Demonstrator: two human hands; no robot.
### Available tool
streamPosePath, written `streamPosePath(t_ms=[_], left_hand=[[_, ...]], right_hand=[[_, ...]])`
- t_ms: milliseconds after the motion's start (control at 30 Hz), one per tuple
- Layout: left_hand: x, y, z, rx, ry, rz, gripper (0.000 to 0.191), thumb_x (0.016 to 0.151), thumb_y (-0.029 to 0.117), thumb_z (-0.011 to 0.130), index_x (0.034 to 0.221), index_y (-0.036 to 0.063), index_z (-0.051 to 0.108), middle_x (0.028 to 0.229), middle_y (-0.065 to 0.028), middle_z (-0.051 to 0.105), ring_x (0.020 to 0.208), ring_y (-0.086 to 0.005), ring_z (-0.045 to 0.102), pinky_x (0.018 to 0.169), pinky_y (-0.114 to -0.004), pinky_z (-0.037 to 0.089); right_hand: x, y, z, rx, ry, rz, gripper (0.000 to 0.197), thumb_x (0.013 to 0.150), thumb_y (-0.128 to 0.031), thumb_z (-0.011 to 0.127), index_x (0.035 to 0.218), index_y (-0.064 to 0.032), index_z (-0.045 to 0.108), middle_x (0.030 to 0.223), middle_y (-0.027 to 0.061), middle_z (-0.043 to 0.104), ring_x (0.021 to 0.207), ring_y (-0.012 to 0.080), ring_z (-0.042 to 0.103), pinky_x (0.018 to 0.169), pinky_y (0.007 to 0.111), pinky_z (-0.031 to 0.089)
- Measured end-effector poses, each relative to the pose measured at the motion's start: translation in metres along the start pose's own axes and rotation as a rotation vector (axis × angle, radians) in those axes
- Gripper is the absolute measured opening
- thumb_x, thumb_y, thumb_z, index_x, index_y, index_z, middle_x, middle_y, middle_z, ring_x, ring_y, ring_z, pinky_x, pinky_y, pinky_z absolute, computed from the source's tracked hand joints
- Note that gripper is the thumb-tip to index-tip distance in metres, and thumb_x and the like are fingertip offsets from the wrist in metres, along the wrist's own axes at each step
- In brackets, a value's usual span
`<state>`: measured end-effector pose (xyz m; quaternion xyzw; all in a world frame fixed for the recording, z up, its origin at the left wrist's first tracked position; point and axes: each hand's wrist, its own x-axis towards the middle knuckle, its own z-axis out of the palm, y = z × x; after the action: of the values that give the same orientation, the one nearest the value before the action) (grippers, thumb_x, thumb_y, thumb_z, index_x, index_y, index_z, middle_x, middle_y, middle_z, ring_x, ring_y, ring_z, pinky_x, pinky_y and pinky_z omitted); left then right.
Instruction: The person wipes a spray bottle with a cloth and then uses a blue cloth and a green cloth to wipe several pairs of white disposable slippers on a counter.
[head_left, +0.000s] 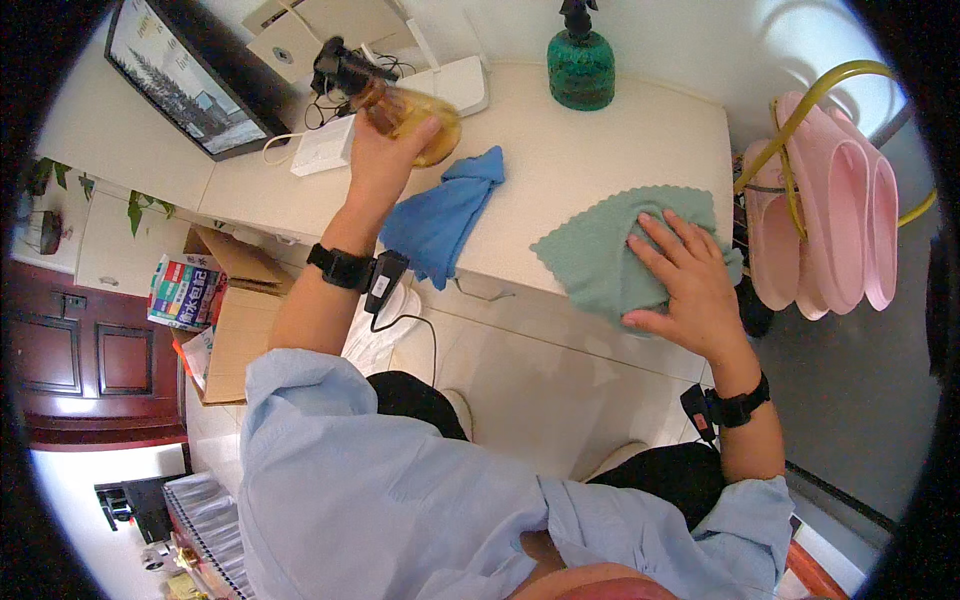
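Observation:
My left hand (390, 157) is wrapped around an amber spray bottle (435, 120) with a black spray head, tilted above the white countertop (525, 112). A folded blue cloth (442, 214) lies just below it, one end hanging over the front edge. At the right, my right hand (686, 281) rests flat with spread fingers on a green scalloped cloth (600, 247), which also laps over the edge. A green textured glass bottle (581, 69) with a black top stands upright at the back.
Back left are a monitor (195, 82), a white router (465, 82) and cables. Pink slippers (832, 217) hang by the counter's right end, beside a yellow hoop (787, 135). An open cardboard box (247, 337) stands on the left. A drawer handle (484, 292) projects from the front.

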<state>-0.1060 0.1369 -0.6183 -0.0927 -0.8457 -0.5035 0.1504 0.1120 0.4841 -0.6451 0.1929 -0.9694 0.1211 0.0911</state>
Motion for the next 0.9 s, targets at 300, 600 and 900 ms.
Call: streamPosePath(t_ms=[300,600,900], left_hand=[[0.073,0.019,0.109,-0.338,-0.223,0.008,0.075,0.078,0.027,0.082,0.129,-0.0082,0.039,0.120,-0.0194,0.059,0.106,-0.0248,0.062,0.093,-0.035,0.052],[0.096,-0.007,0.162,0.056,-0.043,0.128,0.085,0.078,0.032,0.081,0.135,-0.0093,0.033,0.128,-0.0261,0.055,0.116,-0.0366,0.058,0.099,-0.039,0.048],[0.073,0.035,0.160,0.422,0.085,-0.041,0.097,0.081,0.048,0.064,0.148,-0.0062,0.021,0.134,-0.0300,0.049,0.127,-0.0429,0.046,0.108,-0.054,0.030]], right_hand=[[-0.002,0.003,-0.001,0.041,0.026,0.014,0.080,0.067,-0.055,0.077,0.134,-0.0148,0.057,0.149,0.0064,0.045,0.139,0.0325,0.037,0.115,0.050,0.028],[-0.005,0.007,0.000,0.102,0.066,-0.012,0.081,0.068,-0.060,0.073,0.133,-0.0133,0.058,0.148,0.0070,0.047,0.138,0.0334,0.038,0.114,0.050,0.029],[-0.005,0.010,-0.002,0.080,0.070,-0.021,0.079,0.068,-0.057,0.075,0.132,-0.0134,0.059,0.148,0.0075,0.046,0.139,0.0321,0.037,0.115,0.049,0.027]])
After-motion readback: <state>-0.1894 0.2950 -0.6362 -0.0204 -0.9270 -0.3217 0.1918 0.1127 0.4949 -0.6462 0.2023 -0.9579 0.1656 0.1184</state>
